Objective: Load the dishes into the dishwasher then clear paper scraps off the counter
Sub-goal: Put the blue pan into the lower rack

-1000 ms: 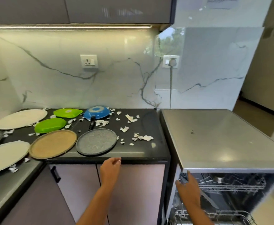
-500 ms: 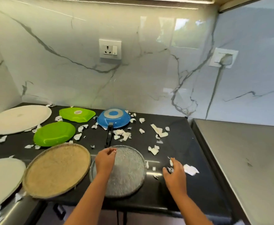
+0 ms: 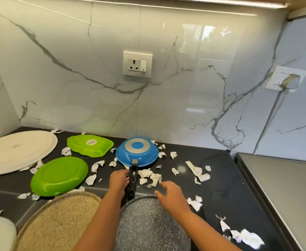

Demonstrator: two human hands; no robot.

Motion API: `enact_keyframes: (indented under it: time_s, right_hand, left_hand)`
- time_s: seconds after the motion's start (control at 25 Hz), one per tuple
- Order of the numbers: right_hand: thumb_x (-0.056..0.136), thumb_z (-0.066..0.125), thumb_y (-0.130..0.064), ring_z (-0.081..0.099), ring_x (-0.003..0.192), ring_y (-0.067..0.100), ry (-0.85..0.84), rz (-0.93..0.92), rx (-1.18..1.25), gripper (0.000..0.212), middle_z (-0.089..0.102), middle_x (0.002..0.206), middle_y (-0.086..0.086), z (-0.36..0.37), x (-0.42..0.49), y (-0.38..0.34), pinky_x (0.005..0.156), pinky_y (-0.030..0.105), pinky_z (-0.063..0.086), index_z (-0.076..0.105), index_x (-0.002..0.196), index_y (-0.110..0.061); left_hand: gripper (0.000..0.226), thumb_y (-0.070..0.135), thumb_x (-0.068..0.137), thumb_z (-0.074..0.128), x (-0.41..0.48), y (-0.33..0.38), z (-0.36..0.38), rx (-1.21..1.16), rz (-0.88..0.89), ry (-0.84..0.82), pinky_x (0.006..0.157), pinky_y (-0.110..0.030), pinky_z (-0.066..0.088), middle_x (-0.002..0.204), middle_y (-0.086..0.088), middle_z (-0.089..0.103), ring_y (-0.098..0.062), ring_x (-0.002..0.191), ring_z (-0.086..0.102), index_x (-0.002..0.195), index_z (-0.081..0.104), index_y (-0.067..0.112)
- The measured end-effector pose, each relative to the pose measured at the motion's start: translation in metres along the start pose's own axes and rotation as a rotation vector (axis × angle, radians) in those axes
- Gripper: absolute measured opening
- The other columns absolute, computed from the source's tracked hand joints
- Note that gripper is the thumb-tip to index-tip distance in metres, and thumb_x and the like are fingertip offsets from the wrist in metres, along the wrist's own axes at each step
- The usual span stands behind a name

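— Where's the pan?
— Mid-frame on the counter: blue frying pan, upturned. My left hand lies against its handle, grip unclear; my right hand hovers, fingers spread. I'd wrap the handle fully and lift straight.
— Obstacles?
— The grey speckled plate below, and the paper scraps.
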State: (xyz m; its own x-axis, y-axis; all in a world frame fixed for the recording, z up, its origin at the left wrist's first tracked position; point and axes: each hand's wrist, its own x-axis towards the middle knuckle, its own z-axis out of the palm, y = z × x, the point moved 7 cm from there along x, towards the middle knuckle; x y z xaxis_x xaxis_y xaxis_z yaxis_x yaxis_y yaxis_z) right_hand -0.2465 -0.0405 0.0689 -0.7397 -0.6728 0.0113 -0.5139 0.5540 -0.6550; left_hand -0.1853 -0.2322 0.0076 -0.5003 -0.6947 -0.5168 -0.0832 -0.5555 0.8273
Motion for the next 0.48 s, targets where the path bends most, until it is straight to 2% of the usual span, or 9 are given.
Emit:
enact_keyframes:
  time_s: [0.08, 0.16, 0.24, 0.28, 0.36, 0.4, 0.48]
  right_hand:
    - [0.093, 0.051, -0.031, 0.045, 0.122, 0.014, -0.053, 0.000, -0.027, 0.044, 0.051, 0.131, 0.004, 0.009, 0.013, -0.009, 0.101, 0.021, 0.032, 0.047, 0.132, -0.010]
    - [0.092, 0.052, -0.033, 0.048, 0.119, 0.017, -0.119, 0.022, -0.061, 0.042, 0.053, 0.128, 0.005, 0.023, 0.025, -0.014, 0.099, 0.025, 0.036, 0.052, 0.127, -0.008]
    - [0.090, 0.054, -0.035, 0.055, 0.104, 0.018, -0.177, 0.056, -0.103, 0.034, 0.059, 0.112, 0.007, 0.039, 0.036, -0.017, 0.091, 0.031, 0.043, 0.059, 0.110, -0.008]
    - [0.089, 0.055, -0.036, 0.056, 0.089, 0.016, -0.199, 0.070, -0.111, 0.027, 0.060, 0.096, 0.006, 0.047, 0.042, -0.019, 0.081, 0.031, 0.046, 0.061, 0.094, -0.011]
    - [0.087, 0.058, -0.038, 0.045, 0.060, 0.010, -0.241, 0.101, -0.123, 0.032, 0.048, 0.067, -0.001, 0.061, 0.052, -0.026, 0.058, 0.026, 0.040, 0.048, 0.064, -0.017]
    - [0.085, 0.060, -0.040, 0.041, 0.056, 0.009, -0.255, 0.114, -0.113, 0.036, 0.045, 0.063, -0.003, 0.069, 0.057, -0.029, 0.054, 0.025, 0.037, 0.043, 0.061, -0.019]
    - [0.079, 0.063, -0.046, 0.054, 0.069, 0.013, -0.233, 0.114, -0.096, 0.031, 0.056, 0.076, 0.000, 0.081, 0.067, -0.036, 0.063, 0.028, 0.045, 0.053, 0.073, -0.018]
  left_hand:
    - [0.041, 0.007, 0.097, 0.041, 0.007, 0.005, 0.005, -0.101, -0.064, -0.038, 0.104, -0.038, 0.038, 0.139, -0.024, 0.044, -0.033, 0.128, 0.044, 0.136, 0.039, -0.004]
    - [0.042, 0.010, 0.098, 0.039, 0.016, 0.009, 0.009, -0.162, -0.099, -0.076, 0.108, -0.038, 0.034, 0.142, -0.022, 0.042, -0.031, 0.131, 0.041, 0.138, 0.036, -0.003]
    - [0.044, 0.015, 0.099, 0.041, 0.024, 0.009, 0.011, -0.203, -0.137, -0.113, 0.107, -0.036, 0.034, 0.140, -0.020, 0.044, -0.030, 0.131, 0.042, 0.138, 0.036, -0.003]
    - [0.044, 0.017, 0.099, 0.041, 0.029, 0.007, 0.011, -0.237, -0.159, -0.122, 0.105, -0.035, 0.036, 0.138, -0.020, 0.046, -0.029, 0.129, 0.044, 0.138, 0.036, -0.003]
    - [0.043, 0.020, 0.099, 0.041, 0.038, 0.005, 0.009, -0.279, -0.192, -0.141, 0.092, -0.034, 0.045, 0.123, -0.020, 0.057, -0.029, 0.113, 0.055, 0.136, 0.039, -0.002]
    - [0.043, 0.021, 0.099, 0.042, 0.040, 0.005, 0.008, -0.279, -0.201, -0.146, 0.081, -0.033, 0.050, 0.109, -0.019, 0.061, -0.028, 0.099, 0.059, 0.135, 0.041, -0.002]
    - [0.041, 0.023, 0.098, 0.043, 0.047, 0.005, 0.005, -0.279, -0.228, -0.145, 0.057, -0.030, 0.056, 0.092, -0.017, 0.061, -0.025, 0.081, 0.059, 0.131, 0.044, -0.001]
